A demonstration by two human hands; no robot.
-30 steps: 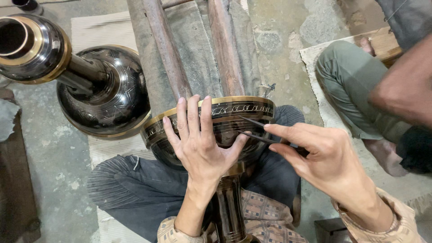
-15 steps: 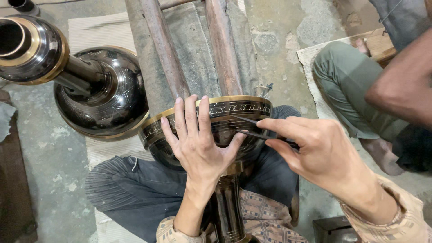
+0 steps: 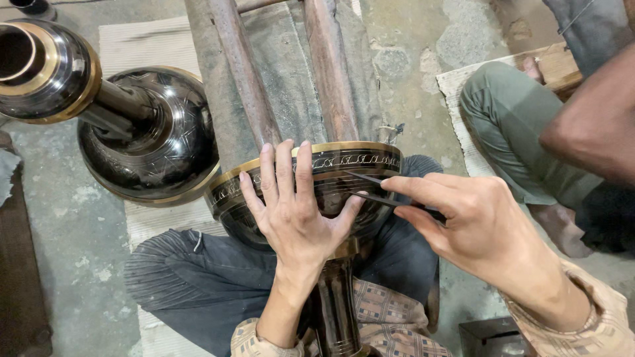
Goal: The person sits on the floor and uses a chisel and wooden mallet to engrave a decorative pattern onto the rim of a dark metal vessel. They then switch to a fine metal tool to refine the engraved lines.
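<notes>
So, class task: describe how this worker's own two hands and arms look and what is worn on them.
Both hands are bare: no gloves, rings or watch show. The left hand has a bare wrist and forearm, with a patterned sleeve in tan and brown starting near the elbow. The right hand has the same checked-looking sleeve reaching to the wrist, ending in a loose cuff.

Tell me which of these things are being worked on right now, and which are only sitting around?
In use:
- left hand, spread flat on the black engraved bowl
- right hand, pinching a thin dark tool against it

Sitting around:
- black round vase
- second dark vessel
- wooden poles
- neighbour's knee
</notes>
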